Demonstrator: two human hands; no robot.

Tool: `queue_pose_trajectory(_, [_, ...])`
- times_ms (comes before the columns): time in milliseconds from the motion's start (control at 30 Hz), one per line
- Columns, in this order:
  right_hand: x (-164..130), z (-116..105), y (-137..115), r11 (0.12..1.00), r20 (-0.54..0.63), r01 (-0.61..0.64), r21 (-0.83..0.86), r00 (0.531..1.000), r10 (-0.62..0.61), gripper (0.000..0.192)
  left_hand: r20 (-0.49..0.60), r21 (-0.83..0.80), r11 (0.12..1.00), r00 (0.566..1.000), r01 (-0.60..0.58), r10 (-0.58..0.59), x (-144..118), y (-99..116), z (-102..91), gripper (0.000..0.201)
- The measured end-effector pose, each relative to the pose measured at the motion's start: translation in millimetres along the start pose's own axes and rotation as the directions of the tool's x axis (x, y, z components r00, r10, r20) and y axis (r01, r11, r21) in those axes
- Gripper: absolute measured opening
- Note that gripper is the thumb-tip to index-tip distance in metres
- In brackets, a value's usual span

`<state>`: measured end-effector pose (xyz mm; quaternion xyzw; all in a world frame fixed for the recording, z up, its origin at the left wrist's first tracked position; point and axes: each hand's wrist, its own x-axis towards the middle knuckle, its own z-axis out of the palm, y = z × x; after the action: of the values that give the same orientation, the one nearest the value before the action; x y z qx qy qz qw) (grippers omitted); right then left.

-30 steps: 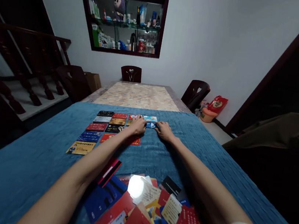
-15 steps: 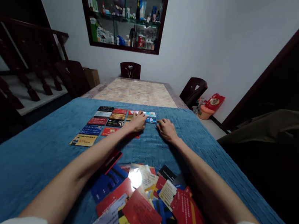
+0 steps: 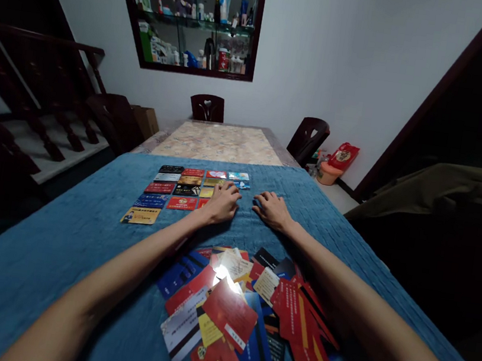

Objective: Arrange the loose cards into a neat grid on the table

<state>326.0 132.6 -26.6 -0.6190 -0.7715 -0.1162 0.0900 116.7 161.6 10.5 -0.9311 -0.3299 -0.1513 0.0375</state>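
Observation:
My left hand (image 3: pixel 223 203) rests on the cloth at the right side of a grid of plastic cards (image 3: pixel 187 189), fingers loosely bent and partly covering cards there. Just beyond its fingertips lies a blue card (image 3: pixel 243 185), below a light blue card (image 3: pixel 238 176). To the right, my right hand (image 3: pixel 273 211) lies on bare cloth, fingers bent and slightly apart, with no card visible in it. Nearer me, between my forearms, is a loose overlapping pile of cards (image 3: pixel 229 313) in red, blue, black, yellow and white. Light glares off the pile's middle.
A blue cloth (image 3: pixel 59 227) covers the near part of the table; the far part has a patterned top (image 3: pixel 223 142). Dark wooden chairs (image 3: pixel 207 107) stand around it. A glass-shelved wall cabinet (image 3: pixel 201 19) hangs behind. A red bag (image 3: pixel 343 156) sits at the right.
Both hands have drawn back slightly from the blue card at the grid's top right, and the right hand no longer touches it. The view has shifted a little, showing more of the pile.

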Motion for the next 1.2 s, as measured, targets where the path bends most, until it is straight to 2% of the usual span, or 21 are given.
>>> queue_pose_trajectory(167, [-14, -11, -1, 1.000, -0.011, -0.009, 0.014, 1.000, 0.009, 0.039, -0.048, -0.093, 0.992, 0.996, -0.081, 0.076, -26, 22, -7.7, 0.025])
queue_pose_trajectory(533, [-61, -40, -3, 0.993, -0.027, -0.039, 0.112, 0.999, 0.042, 0.031, -0.017, -0.293, 0.924, 0.968, -0.246, 0.252, -62, 92, -21.6, 0.021])
queue_pose_trajectory(633, [-72, -44, -3, 0.992, -0.035, -0.034, 0.121, 0.999, 0.039, 0.030, 0.009, -0.324, 0.897, 0.947, -0.300, 0.320, -70, 114, -27.1, 0.028])
queue_pose_trajectory(800, [-82, -47, -5, 0.992, -0.035, -0.044, 0.114, 0.998, 0.048, 0.031, 0.047, -0.348, 0.844, 0.892, -0.408, 0.450, -79, 143, -31.2, 0.052])
queue_pose_trajectory(1033, [-90, -51, -11, 0.986, -0.060, -0.057, 0.160, 0.996, 0.067, 0.028, 0.073, -0.289, 0.830, 0.853, -0.478, 0.517, -82, 152, -24.1, 0.064])
queue_pose_trajectory(1200, [-95, -45, -14, 0.984, -0.052, -0.038, 0.177, 0.997, 0.048, 0.026, 0.096, -0.265, 0.850, 0.865, -0.455, 0.492, -86, 149, -19.0, 0.063])
